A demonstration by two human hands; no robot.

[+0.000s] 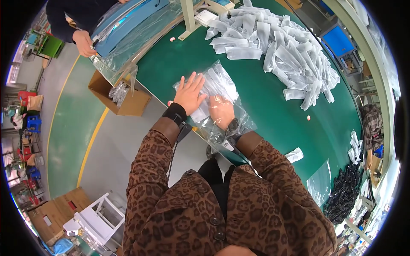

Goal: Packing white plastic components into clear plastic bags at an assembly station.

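Left hand spread on clear bag; right hand inside.

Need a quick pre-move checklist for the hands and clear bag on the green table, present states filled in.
1. Left hand flat on the clear bag, fingers spread: ok.
2. Right hand free of the bag: not ok, plastic covers it and its wrist.
3. Number of white packets in the bag: cannot tell, they overlap.
4. Large white pile apart from the bag: ok.
5. Co-worker's hand away from the bag: ok, at the blue equipment.
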